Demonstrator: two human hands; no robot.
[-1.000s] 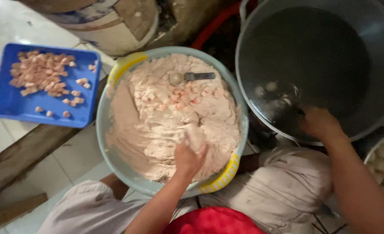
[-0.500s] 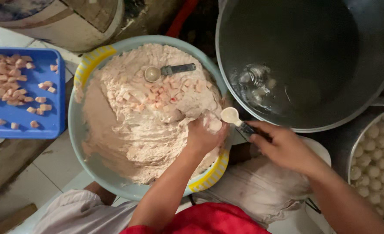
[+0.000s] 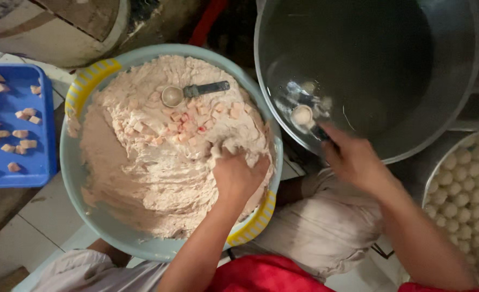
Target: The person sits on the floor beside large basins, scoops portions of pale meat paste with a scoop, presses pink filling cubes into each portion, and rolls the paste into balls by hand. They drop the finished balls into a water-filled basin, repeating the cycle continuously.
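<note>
Pressed into the pale pinkish paste (image 3: 158, 162), the left hand (image 3: 236, 176) has its grip curled shut on a lump of the mix at the right side of the light blue basin (image 3: 74, 178), fingers sunk in so their tips are hidden. Paste fills most of that basin, with small pink cubes scattered on top near the middle, and a metal scoop (image 3: 188, 92) with a dark handle lies on the heap, well apart from the left hand toward the far rim.

Over at the right, the right hand (image 3: 355, 159) reaches across the near rim of the big steel pot (image 3: 445, 108); its grip is pinched on the dark handle of a spoon (image 3: 304, 116), whose bowl carries a pale round ball of paste just above the dark liquid inside.

A blue tray (image 3: 17, 167) with pink cubes sits to the left of the basin, and a round pan (image 3: 428, 184) of pale balls shows at the right edge
</note>
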